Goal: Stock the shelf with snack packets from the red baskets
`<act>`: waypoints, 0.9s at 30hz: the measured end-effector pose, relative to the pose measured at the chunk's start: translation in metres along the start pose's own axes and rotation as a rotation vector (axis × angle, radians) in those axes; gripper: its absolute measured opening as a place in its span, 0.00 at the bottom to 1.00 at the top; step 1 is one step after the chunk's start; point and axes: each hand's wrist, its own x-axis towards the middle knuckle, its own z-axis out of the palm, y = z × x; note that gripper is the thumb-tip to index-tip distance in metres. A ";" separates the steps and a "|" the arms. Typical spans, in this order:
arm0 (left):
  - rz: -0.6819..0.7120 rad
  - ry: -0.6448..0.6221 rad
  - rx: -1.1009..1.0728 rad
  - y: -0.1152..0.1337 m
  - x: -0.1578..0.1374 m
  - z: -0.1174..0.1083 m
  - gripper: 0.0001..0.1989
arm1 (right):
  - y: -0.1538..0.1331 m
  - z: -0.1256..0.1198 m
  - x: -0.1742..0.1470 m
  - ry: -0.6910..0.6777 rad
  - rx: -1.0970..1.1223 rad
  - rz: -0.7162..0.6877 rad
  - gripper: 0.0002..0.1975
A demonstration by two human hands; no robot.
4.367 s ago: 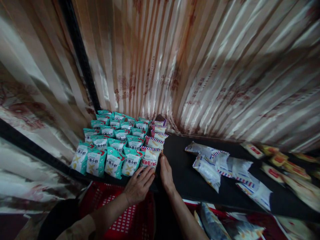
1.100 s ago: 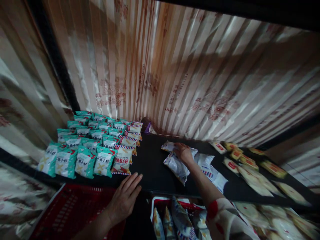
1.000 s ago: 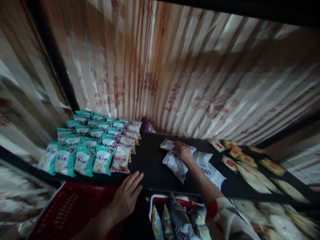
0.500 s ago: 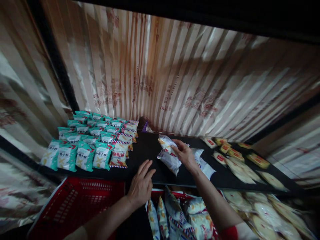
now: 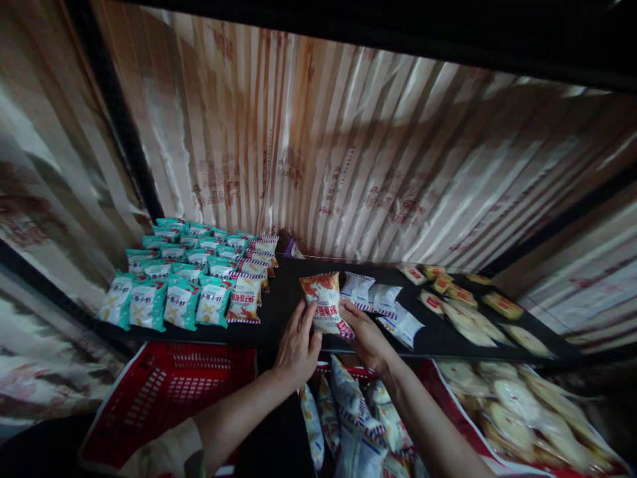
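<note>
An orange-and-white snack bag, printed side towards me, is held just above the black shelf between my two hands. My right hand grips its lower right edge. My left hand holds its left edge, fingers against the bag and thumb lower down. Right of the bag, several similar bags lie back side up, among them a white-and-blue one. On the left stand rows of teal snack bags, with a column of orange-and-white bags along their right side.
Below the shelf are a red basket on the left, another with snack bags in the middle, and one with packaged flat rounds at right. Yellow packets lie on the shelf's right. A striped curtain hangs behind.
My right hand has brought a bag nearer and turned its orange front towards me. My left hand has moved from free space to the bag's left edge. The view has shifted slightly.
</note>
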 end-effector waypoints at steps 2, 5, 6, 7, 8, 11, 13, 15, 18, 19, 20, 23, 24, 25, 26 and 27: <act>-0.054 -0.025 -0.052 0.004 -0.001 -0.004 0.28 | 0.006 0.005 -0.003 -0.012 0.065 0.050 0.15; -0.085 -0.023 -0.126 0.002 -0.001 -0.007 0.28 | 0.012 0.009 -0.004 -0.017 0.156 0.101 0.12; -0.081 -0.013 -0.146 0.001 -0.001 -0.008 0.28 | 0.013 0.009 -0.004 -0.030 0.178 0.120 0.12; -0.079 0.002 -0.166 -0.001 -0.001 -0.009 0.28 | 0.012 0.009 -0.004 -0.056 0.197 0.136 0.12; -0.082 0.020 -0.186 -0.003 -0.001 -0.009 0.27 | 0.012 0.009 -0.005 -0.095 0.215 0.144 0.14; -0.125 0.074 -0.268 -0.007 0.002 -0.009 0.26 | 0.010 0.009 -0.007 -0.192 0.247 0.093 0.22; -0.189 0.095 -0.331 -0.007 0.005 -0.008 0.25 | 0.013 0.009 -0.009 -0.193 0.218 0.032 0.24; -0.279 0.107 -0.371 -0.007 0.008 -0.004 0.25 | 0.018 0.011 -0.011 -0.182 0.130 -0.023 0.24; -0.385 0.106 -0.387 -0.004 0.010 0.002 0.24 | 0.025 0.017 -0.012 -0.142 -0.088 -0.117 0.21; -0.406 0.098 -0.383 -0.004 0.010 0.004 0.24 | 0.026 0.019 -0.012 -0.111 -0.165 -0.147 0.21; -0.424 0.088 -0.373 -0.003 0.009 0.005 0.23 | 0.026 0.021 -0.013 -0.075 -0.234 -0.167 0.21; -0.450 0.048 -0.292 -0.001 0.006 0.004 0.21 | 0.021 0.021 -0.013 0.020 -0.366 -0.167 0.22; -0.442 0.035 -0.245 0.000 0.005 0.001 0.20 | 0.017 0.019 -0.012 0.039 -0.383 -0.164 0.22; -0.423 0.032 -0.187 0.000 0.005 -0.001 0.19 | 0.013 0.017 -0.010 0.055 -0.396 -0.166 0.22; -0.388 0.040 -0.124 -0.001 0.004 -0.005 0.17 | 0.009 0.014 -0.009 0.068 -0.409 -0.172 0.22; -0.334 0.055 -0.062 -0.001 0.004 -0.008 0.15 | 0.004 0.011 -0.007 0.077 -0.426 -0.183 0.23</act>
